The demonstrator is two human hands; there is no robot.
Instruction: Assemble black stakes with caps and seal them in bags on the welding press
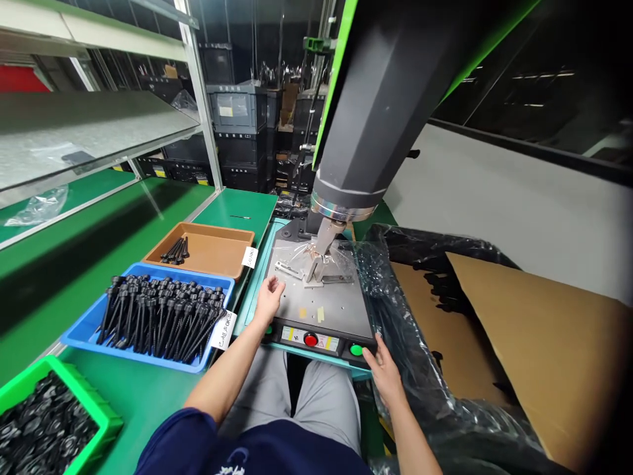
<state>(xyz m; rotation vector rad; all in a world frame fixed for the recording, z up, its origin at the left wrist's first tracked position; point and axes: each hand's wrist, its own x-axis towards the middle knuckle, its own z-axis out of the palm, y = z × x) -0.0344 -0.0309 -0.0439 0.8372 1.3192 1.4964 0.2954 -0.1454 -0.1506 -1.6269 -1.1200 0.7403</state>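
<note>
My left hand (pixel 269 300) is over the left side of the grey metal base plate (pixel 341 316), fingers loosely curled and a little apart, with nothing visible in them. At the plate's front right corner my right hand (pixel 386 371) is open, fingers spread along the edge and thumb beside a green button (pixel 356 350). Between the hands, a red button (pixel 310 339) sits on the front panel. Above the plate, the machine's metal tip (pixel 326 236) comes down over a small metal fixture (pixel 314 272) with clear plastic film around it. Whatever lies under the tip is hard to make out.
To the left stand a blue tray (pixel 82 335) full of black stemmed parts, a brown tray (pixel 217 267) with several more, and a green bin (pixel 106 412) of small black pieces. At right, black plastic and cardboard (pixel 539 330) line a box. The grey machine head (pixel 361 132) hangs overhead.
</note>
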